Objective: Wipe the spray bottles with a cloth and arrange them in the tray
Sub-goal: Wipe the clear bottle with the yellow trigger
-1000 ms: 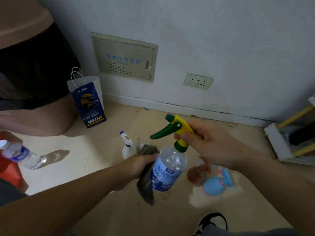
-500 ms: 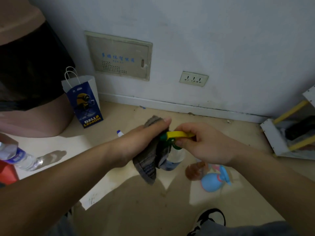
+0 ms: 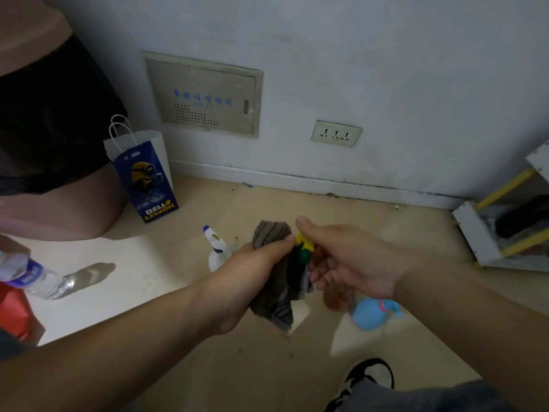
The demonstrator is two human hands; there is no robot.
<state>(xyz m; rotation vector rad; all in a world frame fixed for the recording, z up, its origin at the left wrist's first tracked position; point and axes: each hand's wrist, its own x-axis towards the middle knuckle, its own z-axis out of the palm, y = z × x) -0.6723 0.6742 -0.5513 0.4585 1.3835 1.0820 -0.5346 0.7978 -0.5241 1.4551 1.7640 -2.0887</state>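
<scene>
The left hand [image 3: 252,272], at the centre of the frame, gripped the grey cloth [image 3: 271,233] wrapped round the spray bottle [image 3: 304,248]; the right hand [image 3: 350,263] pinched its yellow-green trigger head; a good wipe would need that head held steady while the cloth slid down the whole body.

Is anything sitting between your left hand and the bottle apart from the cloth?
No. Only the cloth lies between the left hand and the bottle, pressed against it for the wipe. The right hand holds the bottle at its spray head. No tray shows in this view, so the way there cannot be judged.
</scene>
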